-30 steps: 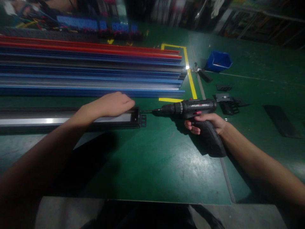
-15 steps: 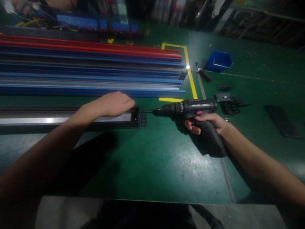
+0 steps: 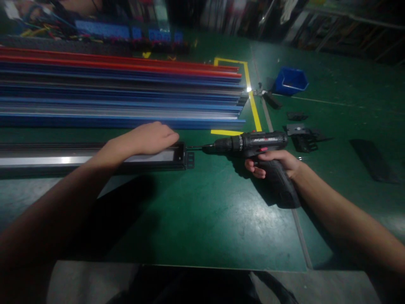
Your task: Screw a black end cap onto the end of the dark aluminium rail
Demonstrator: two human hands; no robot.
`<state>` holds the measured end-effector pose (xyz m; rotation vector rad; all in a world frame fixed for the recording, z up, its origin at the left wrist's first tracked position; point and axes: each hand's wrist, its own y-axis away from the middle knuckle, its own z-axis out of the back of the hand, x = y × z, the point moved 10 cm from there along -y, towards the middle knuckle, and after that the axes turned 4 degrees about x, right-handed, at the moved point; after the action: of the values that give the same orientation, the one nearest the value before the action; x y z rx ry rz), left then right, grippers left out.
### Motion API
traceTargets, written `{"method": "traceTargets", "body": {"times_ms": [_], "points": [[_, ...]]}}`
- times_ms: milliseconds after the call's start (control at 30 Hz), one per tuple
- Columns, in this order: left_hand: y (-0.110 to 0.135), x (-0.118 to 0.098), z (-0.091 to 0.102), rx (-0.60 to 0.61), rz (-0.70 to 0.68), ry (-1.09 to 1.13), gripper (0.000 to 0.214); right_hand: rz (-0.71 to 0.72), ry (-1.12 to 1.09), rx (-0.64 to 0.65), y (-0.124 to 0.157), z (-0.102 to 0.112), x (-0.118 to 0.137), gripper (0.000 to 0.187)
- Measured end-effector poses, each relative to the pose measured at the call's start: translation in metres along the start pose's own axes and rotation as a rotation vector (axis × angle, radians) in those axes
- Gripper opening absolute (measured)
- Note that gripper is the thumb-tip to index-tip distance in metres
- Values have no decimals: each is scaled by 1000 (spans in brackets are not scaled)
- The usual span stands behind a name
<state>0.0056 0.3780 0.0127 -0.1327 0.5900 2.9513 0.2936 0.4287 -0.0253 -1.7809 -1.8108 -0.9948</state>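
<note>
A long black and silver metal rail [image 3: 63, 159] lies across the green table, its right end capped by a black bracket [image 3: 186, 157]. My left hand [image 3: 148, 138] rests curled over the top of the rail close to that end, pressing it down. My right hand [image 3: 274, 162] is wrapped round the grip of a black cordless drill [image 3: 253, 145]. The drill lies level and points left, with its bit tip touching the black bracket.
A stack of long red, blue and silver rails [image 3: 120, 90] lies behind the black one. A blue bin [image 3: 290, 81], loose black brackets [image 3: 302, 137] and a dark flat strip [image 3: 373, 160] sit at the right. Yellow tape [image 3: 253, 103] marks the table.
</note>
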Motion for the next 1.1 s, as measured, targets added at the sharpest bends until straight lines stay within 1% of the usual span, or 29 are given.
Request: {"method": "traceTargets", "body": {"times_ms": [133,300,500,733,833,967,1100], "points": [[0,2,0,-6,14,13,56,-16,4,0,0,0,-1,26],[-1,0,0,-10,-14,-15,54,-29,17,-4,1,2,-1,27],[0,1,1,-8,-2,-10,57,-43,61,-32,1,4,-1,27],[-1,1,0,-5,5,-16,54,-47,62,-63,2,4,0,28],[-1,1,-1,2,7,-26,54,-53,41,-48,2,3,-2,28],[0,0,1,-23,-4,-22,52,-43,11,-6,1,1,-2,28],[1,1,2,-25,16,-11,54,-47,-1,5,1,2,-2,27]]}}
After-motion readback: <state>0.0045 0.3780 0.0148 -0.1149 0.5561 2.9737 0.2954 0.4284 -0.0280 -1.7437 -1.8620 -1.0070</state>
